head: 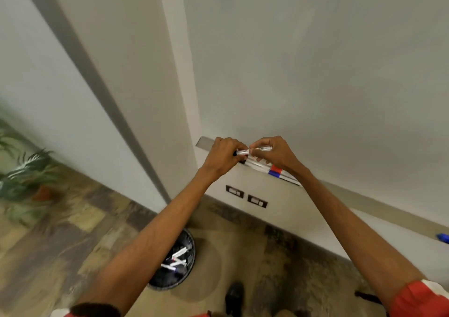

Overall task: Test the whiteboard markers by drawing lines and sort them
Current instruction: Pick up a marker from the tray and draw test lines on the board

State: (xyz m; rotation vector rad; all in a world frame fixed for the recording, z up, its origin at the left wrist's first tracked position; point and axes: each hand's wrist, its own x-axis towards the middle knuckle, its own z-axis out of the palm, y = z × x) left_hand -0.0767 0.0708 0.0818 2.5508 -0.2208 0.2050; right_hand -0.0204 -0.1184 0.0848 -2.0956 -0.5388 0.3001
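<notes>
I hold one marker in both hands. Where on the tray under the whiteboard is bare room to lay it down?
The stretch of tray between your right forearm and the blue marker at the far right is bare. A short bare end shows left of your left hand. Beneath your right hand it is crowded: capped markers lie there.

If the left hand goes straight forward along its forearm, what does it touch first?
Likely the tray right behind the marker it grips, then the whiteboard; depth is unclear.
</notes>
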